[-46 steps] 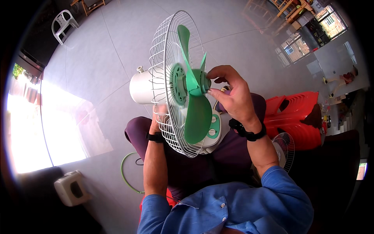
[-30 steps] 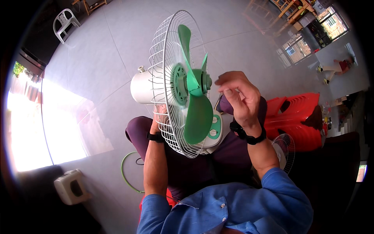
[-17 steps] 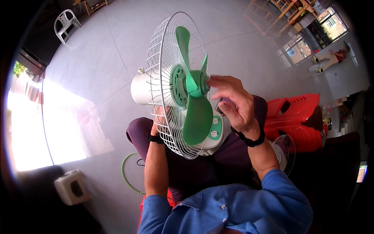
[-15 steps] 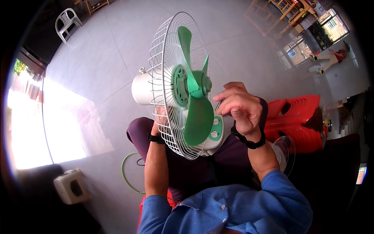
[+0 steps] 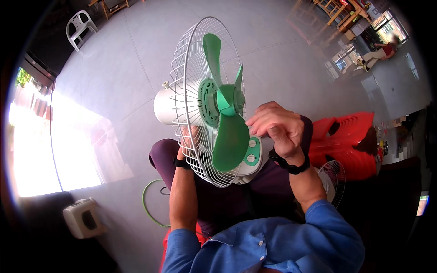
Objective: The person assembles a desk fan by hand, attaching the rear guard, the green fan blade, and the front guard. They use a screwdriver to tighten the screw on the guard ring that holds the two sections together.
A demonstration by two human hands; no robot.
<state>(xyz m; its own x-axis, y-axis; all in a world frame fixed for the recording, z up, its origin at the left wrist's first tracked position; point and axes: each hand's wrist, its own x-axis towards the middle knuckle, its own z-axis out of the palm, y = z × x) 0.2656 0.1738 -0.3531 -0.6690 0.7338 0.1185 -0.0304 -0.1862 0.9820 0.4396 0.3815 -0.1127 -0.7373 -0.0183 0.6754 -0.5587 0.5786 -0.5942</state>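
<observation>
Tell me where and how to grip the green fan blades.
Likely best by the round central hub of the green fan blades, coming from the person's right: the hub juts that way, the white wire guard leaves that side uncovered, and the blades spread out around it.

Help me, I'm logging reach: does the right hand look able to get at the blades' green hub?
Probably yes: the right hand seems empty, close beside the hub, whose outer face is uncovered; the wire cage stands behind the blades.
</observation>
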